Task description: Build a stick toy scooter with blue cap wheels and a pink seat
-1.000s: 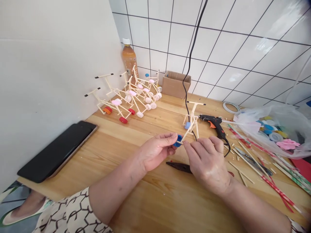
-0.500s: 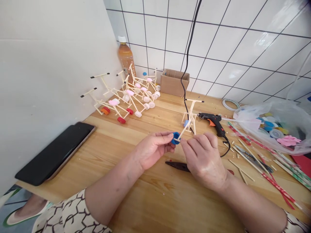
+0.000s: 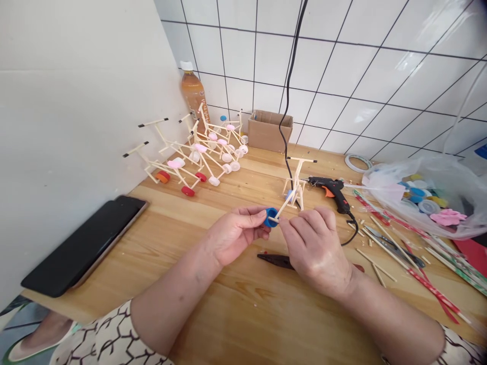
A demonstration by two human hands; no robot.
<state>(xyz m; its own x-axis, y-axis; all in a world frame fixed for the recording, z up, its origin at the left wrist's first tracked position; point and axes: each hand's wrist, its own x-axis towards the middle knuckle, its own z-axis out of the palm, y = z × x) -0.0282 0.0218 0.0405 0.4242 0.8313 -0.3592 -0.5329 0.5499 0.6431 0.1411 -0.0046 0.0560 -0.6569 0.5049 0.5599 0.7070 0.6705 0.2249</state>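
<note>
Between the thumb and fingers of my left hand [image 3: 241,230] is a blue bottle cap [image 3: 271,217], its hollow side turned toward the right. A short crosspiece of a small tricycle frame [image 3: 297,185] made of thin wooden sticks reaches into the cap's opening. My right hand [image 3: 319,248] is closed, thumb and forefinger pinching the frame at the other end of that crosspiece. The frame stands tilted on the table, with black-tipped handlebars at its top and a light blue piece low on it. Dark-jawed pliers [image 3: 276,260] lie partly hidden under my right hand.
A hot glue gun [image 3: 329,188] with a black cord lies right of the frame. Several finished stick tricycles [image 3: 200,148] stand at back left, near a bottle [image 3: 194,94] and a cardboard box [image 3: 270,131]. A bag of caps [image 3: 418,203], scissors [image 3: 395,246] and a phone [image 3: 85,243] lie around.
The whole view has shifted slightly, so everything sits a little lower and further left. Both hands keep the same grip on the cap and the stick frame.
</note>
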